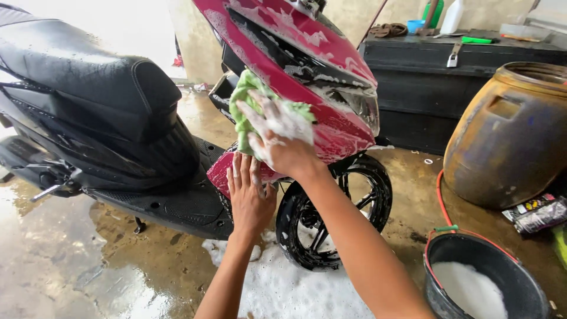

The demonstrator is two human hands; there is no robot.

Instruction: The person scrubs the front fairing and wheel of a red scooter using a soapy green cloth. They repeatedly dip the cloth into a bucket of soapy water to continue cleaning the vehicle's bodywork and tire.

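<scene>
A red and black scooter [118, 112] stands on the wet floor, its red front panel [307, 53] streaked with soap foam. My right hand [277, 139], covered in suds, presses a green cloth [245, 109] flat against the lower front panel. My left hand [249, 198] rests with fingers spread on the red panel just below, beside the black front wheel [331, 212].
A black bucket [484, 280] of white foam sits at the lower right with an orange hose [440, 198] running to it. A large brown barrel [514, 136] stands right. A black bench [466, 77] with bottles and tools is behind. Foam lies on the floor under the wheel.
</scene>
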